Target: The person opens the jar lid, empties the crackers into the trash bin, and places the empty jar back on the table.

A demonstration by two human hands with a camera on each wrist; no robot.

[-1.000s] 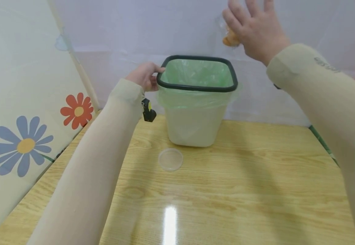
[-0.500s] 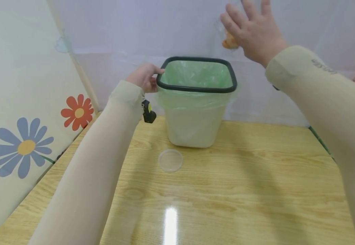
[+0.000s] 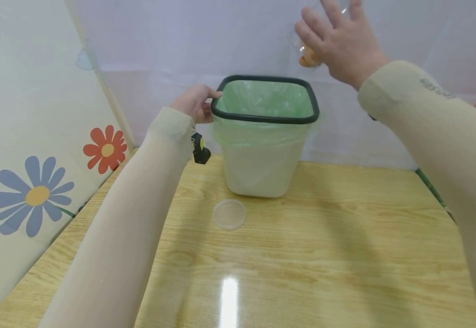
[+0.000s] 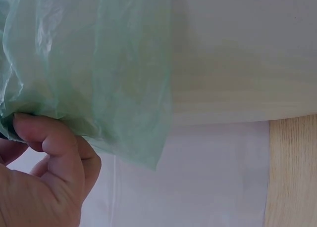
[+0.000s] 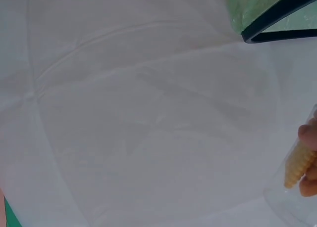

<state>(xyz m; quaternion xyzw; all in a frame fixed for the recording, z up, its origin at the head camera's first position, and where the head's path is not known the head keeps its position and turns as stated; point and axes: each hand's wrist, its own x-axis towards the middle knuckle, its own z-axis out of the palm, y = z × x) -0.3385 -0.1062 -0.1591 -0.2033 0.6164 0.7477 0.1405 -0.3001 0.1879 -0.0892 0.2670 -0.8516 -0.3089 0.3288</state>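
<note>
A pale trash bin (image 3: 262,168) with a dark rim and a green bag liner (image 3: 264,98) stands upright on the table. My left hand (image 3: 194,104) grips the bin's left rim, thumb over the top; in the left wrist view its curled fingers (image 4: 52,138) lie against the liner. Up and to the right of the bin, my right hand (image 3: 344,43) holds a clear plastic container (image 5: 285,197), tilted, with yellow-orange ridged pieces (image 3: 309,58) inside. Much of that container is hidden behind the hand. A clear round lid (image 3: 229,214) lies on the table before the bin.
The wood-grain table (image 3: 303,259) reaches back to a white sheet (image 3: 172,41) behind the bin. On the left hangs a cloth (image 3: 0,114) printed with a blue flower and a red flower. Black wrist camera (image 3: 200,149) sits under the left sleeve.
My right hand has shifted slightly left with the container, and the orange pieces show a little lower. The left hand, bin and lid stay in place.
</note>
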